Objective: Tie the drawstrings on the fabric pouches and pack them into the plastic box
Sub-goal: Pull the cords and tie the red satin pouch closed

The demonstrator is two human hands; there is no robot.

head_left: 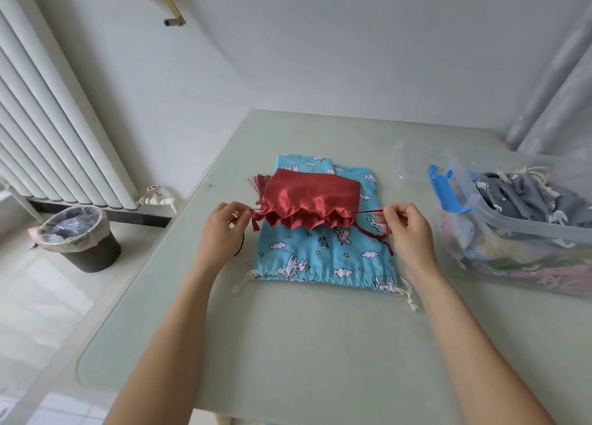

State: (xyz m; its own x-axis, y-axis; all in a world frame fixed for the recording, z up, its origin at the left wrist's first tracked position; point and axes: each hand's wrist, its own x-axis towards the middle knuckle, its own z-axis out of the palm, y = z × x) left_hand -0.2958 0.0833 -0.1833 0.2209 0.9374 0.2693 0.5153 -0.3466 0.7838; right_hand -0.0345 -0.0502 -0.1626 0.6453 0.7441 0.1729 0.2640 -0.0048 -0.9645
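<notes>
Red cords are pinched by the left hand [224,222] at nine o'clock and the right hand [400,229] at three o'clock of the red satin pouch [312,203]; uneven pulling could slide it off the blue unicorn-print pouch [320,258].

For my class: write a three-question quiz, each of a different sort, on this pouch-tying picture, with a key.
1. True or false: the red satin pouch lies on top of the blue printed pouch.
2. The plastic box stands on which side of the person? A left, B right, C behind.
3. Fill in: each hand pinches a red ____.

Key: 1 true. 2 B. 3 drawstring; left hand and right hand each pull one drawstring outward.
</notes>
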